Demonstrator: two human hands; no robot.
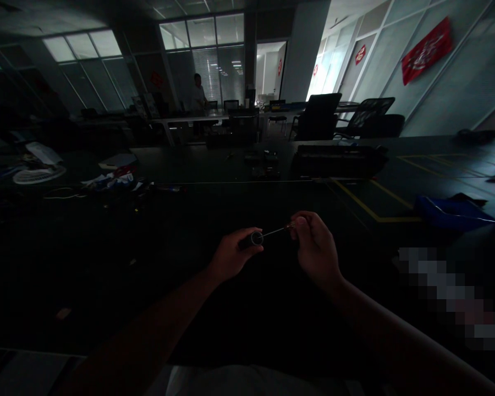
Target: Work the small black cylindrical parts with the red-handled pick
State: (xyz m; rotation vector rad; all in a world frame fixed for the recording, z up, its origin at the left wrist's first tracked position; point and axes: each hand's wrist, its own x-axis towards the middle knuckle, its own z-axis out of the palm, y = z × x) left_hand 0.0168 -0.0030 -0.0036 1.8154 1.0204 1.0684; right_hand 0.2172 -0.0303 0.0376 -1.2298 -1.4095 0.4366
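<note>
Low over the dark table, my left hand (231,256) is closed around a short dark cylindrical piece (247,241), its pale round rim turned to the right. My right hand (315,245) grips the reddish handle of a screwdriver (274,232). Its thin metal shaft slants down to the left and its tip meets the rim of the cylinder. Whether the tip is inside the opening or only against the edge, I cannot tell. Dim light hides the details of the cylinder, and my fingers cover most of the handle.
A long black case-like object (340,160) lies at the table's far side. Blue bag-like material (454,212) is at the right, near yellow tape lines (396,219). Cluttered cloth and tools (119,179) lie far left. A person (198,99) stands beyond, behind another table.
</note>
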